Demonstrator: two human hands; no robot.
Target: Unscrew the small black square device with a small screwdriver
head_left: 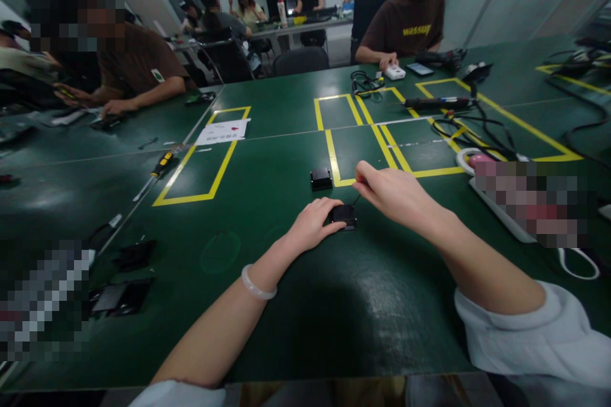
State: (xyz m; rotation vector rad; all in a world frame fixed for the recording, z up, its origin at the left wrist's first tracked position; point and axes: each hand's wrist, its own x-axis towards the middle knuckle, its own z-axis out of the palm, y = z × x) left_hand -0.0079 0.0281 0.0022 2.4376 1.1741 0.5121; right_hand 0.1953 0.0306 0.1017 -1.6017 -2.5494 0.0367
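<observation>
My left hand point(312, 222) presses a small black block-shaped part point(345, 219) on the green table, with thumb and fingers closed around its left side. Out of my right hand point(382, 187), closed in a pinch, comes a thin dark-shafted tool point(356, 201). The shaft slants down to the right end of the black part; its handle is hidden in my fingers, and I cannot tell whether the tip touches. A second, similar black part point(321, 179) sits just beyond my left hand.
A yellow-black screwdriver point(163, 164) and a paper label point(223, 131) lie to the left. Yellow tape point(333, 159) marks rectangles on the green table point(286, 337). Cables and a corded pen-like tool point(436, 103) lie at right. Co-workers sit across the table.
</observation>
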